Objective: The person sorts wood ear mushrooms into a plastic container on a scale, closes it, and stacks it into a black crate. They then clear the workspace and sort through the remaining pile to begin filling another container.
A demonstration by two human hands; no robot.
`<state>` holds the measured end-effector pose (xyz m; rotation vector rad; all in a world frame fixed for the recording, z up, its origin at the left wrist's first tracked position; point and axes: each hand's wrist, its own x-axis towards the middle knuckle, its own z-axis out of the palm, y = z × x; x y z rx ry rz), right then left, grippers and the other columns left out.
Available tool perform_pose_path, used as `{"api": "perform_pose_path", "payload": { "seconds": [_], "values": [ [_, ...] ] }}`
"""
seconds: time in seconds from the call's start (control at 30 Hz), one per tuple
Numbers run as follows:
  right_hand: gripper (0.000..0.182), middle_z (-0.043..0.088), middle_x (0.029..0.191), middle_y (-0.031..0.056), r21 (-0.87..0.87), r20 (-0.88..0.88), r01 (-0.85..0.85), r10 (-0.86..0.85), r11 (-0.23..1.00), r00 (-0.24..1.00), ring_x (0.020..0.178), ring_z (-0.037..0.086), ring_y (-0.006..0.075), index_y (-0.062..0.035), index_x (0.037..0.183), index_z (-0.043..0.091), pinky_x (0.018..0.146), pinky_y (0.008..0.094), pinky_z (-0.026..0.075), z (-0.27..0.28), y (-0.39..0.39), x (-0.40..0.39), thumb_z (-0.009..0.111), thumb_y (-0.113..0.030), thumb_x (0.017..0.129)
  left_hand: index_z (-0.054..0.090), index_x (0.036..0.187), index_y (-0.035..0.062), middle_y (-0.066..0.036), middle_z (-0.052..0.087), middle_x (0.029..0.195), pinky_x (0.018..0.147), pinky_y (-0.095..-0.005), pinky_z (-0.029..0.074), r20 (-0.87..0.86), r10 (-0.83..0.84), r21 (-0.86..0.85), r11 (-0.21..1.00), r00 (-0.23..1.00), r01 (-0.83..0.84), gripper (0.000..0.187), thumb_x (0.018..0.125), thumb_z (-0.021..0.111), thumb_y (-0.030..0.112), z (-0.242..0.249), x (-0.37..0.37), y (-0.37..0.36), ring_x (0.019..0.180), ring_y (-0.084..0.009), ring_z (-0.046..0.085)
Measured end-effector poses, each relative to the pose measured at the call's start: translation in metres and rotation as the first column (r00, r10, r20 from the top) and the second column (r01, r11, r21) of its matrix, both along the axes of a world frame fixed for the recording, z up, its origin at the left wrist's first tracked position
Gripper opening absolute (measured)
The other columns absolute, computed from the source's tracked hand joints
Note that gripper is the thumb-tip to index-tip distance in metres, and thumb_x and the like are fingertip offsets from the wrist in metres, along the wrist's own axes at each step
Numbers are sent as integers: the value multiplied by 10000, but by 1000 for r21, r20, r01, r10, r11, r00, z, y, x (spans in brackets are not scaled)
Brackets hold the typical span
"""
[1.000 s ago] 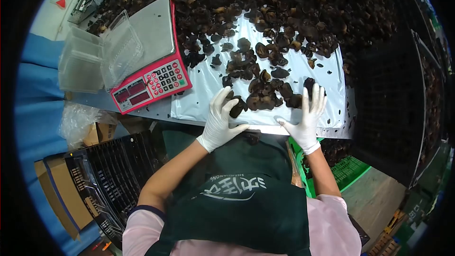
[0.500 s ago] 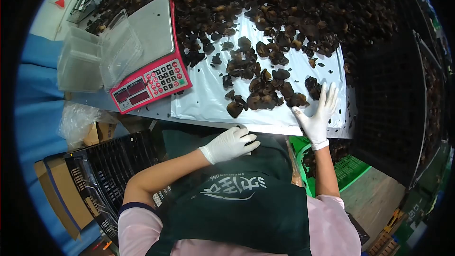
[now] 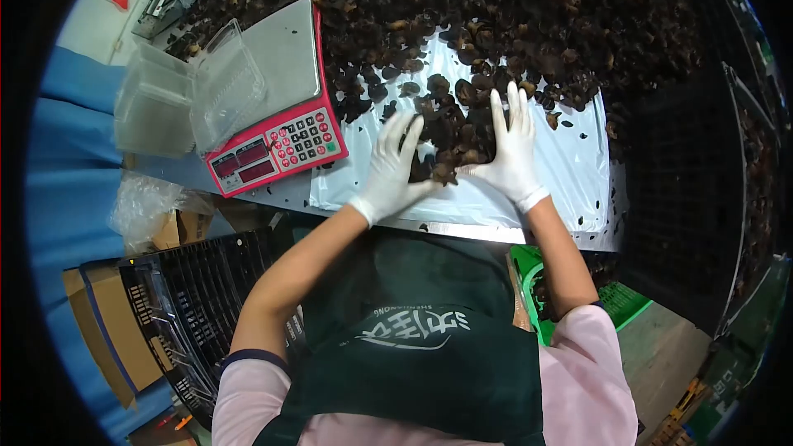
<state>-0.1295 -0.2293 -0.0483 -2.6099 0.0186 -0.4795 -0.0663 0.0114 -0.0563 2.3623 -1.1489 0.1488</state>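
Observation:
In white gloves, my two hands rest on a white plastic sheet [image 3: 570, 177] on either side of a small heap of wood ear mushrooms [image 3: 454, 136]. My left hand [image 3: 392, 169] touches the heap's left side with fingers stretched forward and thumb out toward its near edge. On the right side, my right hand [image 3: 514, 153] lies with long straight fingers and its thumb against the near mushrooms. Neither hand is closed around a piece. A far larger pile of wood ears [image 3: 512, 16] covers the back of the table.
To the left stands a red digital scale [image 3: 281, 140] with a clear plastic lid [image 3: 227, 87] on its plate. Stacked clear containers [image 3: 153, 107] sit beside it. A green basket [image 3: 624, 306] is below the table at right, near tall black crates [image 3: 677, 198]. Another black crate [image 3: 202, 297] stands lower left.
My left hand has risen from the table's front edge onto the sheet. My right hand has moved left, and the scattered mushrooms are now gathered closer together between both hands.

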Motion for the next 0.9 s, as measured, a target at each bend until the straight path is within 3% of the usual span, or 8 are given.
{"api": "perform_pose_path", "payload": {
  "seconds": [0.13, 0.23, 0.27, 0.33, 0.47, 0.73, 0.87, 0.9],
  "values": [
    [1415, 172, 1628, 266, -45, -63, -36, 33, 998, 997, 1508, 129, 482, -56, 1589, 210, 1199, 603, 162, 0, -23, 29, 941, -523, 471, 159, 1568, -24, -267, 203, 1586, 1226, -504, 216, -64, -96, -115, 989, 993, 88, 1280, 632, 910, 420, 14, 55, -35, 1482, -456, 188],
    [1399, 217, 1625, 234, -113, -125, -75, 61, 991, 990, 1503, 148, 484, -69, 1596, 202, 1200, 612, 156, 3, -29, 37, 912, -557, 493, 127, 1554, -94, -350, 161, 1589, 1247, -523, 122, -120, -209, 76, 973, 970, 219, 1438, 570, 882, 634, 33, 84, -52, 1517, -476, 88],
    [1386, 228, 1625, 222, -141, -234, -120, 85, 983, 968, 1502, 153, 482, -75, 1600, 196, 1200, 612, 150, 6, -29, 36, 908, -536, 503, 127, 1554, -94, -350, 161, 1589, 1247, -523, 122, -117, -209, 74, 973, 971, 218, 1438, 570, 882, 634, 35, 87, -55, 1517, -476, 88],
    [1374, 260, 1615, 210, -133, -253, -142, 105, 981, 962, 1493, 172, 489, -79, 1600, 203, 1196, 622, 142, 6, -29, 30, 899, -553, 515, 159, 1554, -81, -321, 235, 1585, 1250, -529, 111, -122, -220, 343, 906, 968, 249, 1425, 548, 893, 612, 39, 92, -58, 1523, -463, 91],
    [1366, 247, 1617, 222, -77, -230, -163, 142, 984, 963, 1493, 165, 495, -62, 1598, 193, 1204, 602, 139, 8, -27, 10, 891, -555, 532, 211, 1545, -72, -287, 350, 1533, 1240, -555, 96, -131, -317, 341, 875, 939, 343, 1405, 534, 875, 642, 48, 83, -49, 1480, -466, 209],
    [1451, 155, 1639, 253, -15, -257, -65, 59, 998, 965, 1516, 56, 500, -56, 1602, 173, 1219, 598, 89, 23, 8, -20, 944, -505, 458, 211, 1557, -13, -233, 326, 1520, 1169, -543, 258, -146, -172, 421, 881, 974, 218, 1377, 510, 915, 536, 49, 55, -18, 1396, -448, 304],
    [1365, 130, 1651, 247, 114, -148, -87, 104, 990, 983, 1518, 38, 500, -97, 1602, 240, 1210, 616, 37, 26, 9, -14, 932, -532, 508, 216, 1546, -21, -235, 355, 1490, 1131, -575, 298, -135, -175, 357, 910, 975, 213, 1382, 491, 925, 521, 41, 53, -16, 1355, -427, 357],
    [1003, 231, 1638, 210, 250, -50, -71, 86, 966, 995, 1516, 90, 482, -125, 1467, 518, 1211, 606, 56, 32, 12, -10, 903, -490, 616, 215, 1547, -22, -239, 354, 1490, 1131, -566, 303, -132, -171, 348, 914, 976, 207, 1377, 494, 925, 508, 40, 53, -17, 1345, -430, 365]
  ]
}}
